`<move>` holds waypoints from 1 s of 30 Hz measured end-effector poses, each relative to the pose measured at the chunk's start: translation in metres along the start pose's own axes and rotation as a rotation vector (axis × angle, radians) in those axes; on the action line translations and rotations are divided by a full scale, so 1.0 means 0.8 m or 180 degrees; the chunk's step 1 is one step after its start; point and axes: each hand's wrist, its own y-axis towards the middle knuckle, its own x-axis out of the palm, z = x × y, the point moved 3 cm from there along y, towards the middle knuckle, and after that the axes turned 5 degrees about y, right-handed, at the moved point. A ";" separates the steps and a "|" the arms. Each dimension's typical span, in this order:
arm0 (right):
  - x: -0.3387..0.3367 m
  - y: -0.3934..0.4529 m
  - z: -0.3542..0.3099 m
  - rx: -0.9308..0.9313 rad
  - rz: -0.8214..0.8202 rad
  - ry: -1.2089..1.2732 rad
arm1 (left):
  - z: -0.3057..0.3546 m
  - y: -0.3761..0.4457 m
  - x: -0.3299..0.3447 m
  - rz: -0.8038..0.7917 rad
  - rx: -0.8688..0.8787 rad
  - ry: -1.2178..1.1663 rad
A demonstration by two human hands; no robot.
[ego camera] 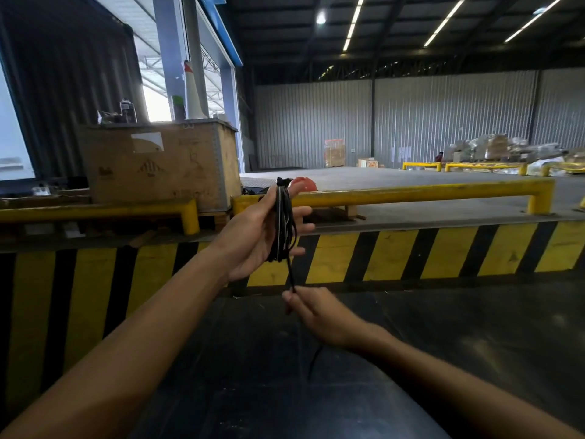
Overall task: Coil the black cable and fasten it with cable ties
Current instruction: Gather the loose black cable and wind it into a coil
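Observation:
The black cable [282, 223] is wound in several long loops over my left hand [253, 236], which is raised in the middle of the view with palm up and fingers curled around the bundle. One strand drops from the bottom of the loops to my right hand [316, 315], just below, which pinches it between thumb and fingers. The free cable runs on under my right wrist and trails onto the dark floor. No cable ties are visible.
A yellow-and-black striped dock edge [411, 251] with yellow guard rails [424, 193] runs across ahead. A big cardboard crate [158, 166] stands on it at the left, a red round object [305, 184] behind my left hand. Stacked goods [493, 150] lie far right.

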 end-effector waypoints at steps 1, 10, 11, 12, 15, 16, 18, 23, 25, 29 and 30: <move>0.007 -0.003 -0.004 -0.0071 -0.0058 -0.0063 | -0.003 0.002 -0.005 0.0173 0.0069 0.0182; -0.083 0.013 -0.046 -0.0535 -0.0522 -0.1240 | -0.053 -0.014 -0.059 0.0202 -0.0764 0.3355; -0.100 0.018 -0.050 -0.0617 -0.0394 -0.1320 | -0.059 -0.019 -0.056 0.0082 -0.0947 0.3261; -0.113 0.022 -0.052 -0.0695 -0.0277 -0.1359 | -0.061 -0.025 -0.050 -0.0050 -0.1090 0.3062; -0.137 0.033 -0.050 -0.0880 0.0180 -0.1360 | -0.063 -0.038 -0.030 -0.0669 -0.1292 0.1942; -0.141 0.033 -0.044 -0.0849 0.0410 -0.1281 | -0.063 -0.040 -0.024 -0.0939 -0.1294 0.1276; -0.136 0.028 -0.028 -0.0577 0.0782 -0.0884 | -0.053 -0.042 -0.013 -0.1332 -0.1125 -0.0221; -0.019 -0.006 -0.003 0.0326 -0.0155 -0.0587 | -0.019 -0.016 -0.008 -0.0526 0.0026 -0.1235; 0.009 -0.013 -0.019 0.0110 -0.0372 -0.0855 | -0.025 -0.008 -0.008 0.0054 0.0001 -0.0648; -0.004 -0.014 -0.051 -0.0372 -0.0467 -0.1512 | -0.056 -0.009 -0.010 0.0449 -0.0321 0.0679; -0.011 -0.014 -0.057 -0.0505 -0.0431 -0.1653 | -0.062 -0.012 -0.010 0.0429 -0.0467 0.0894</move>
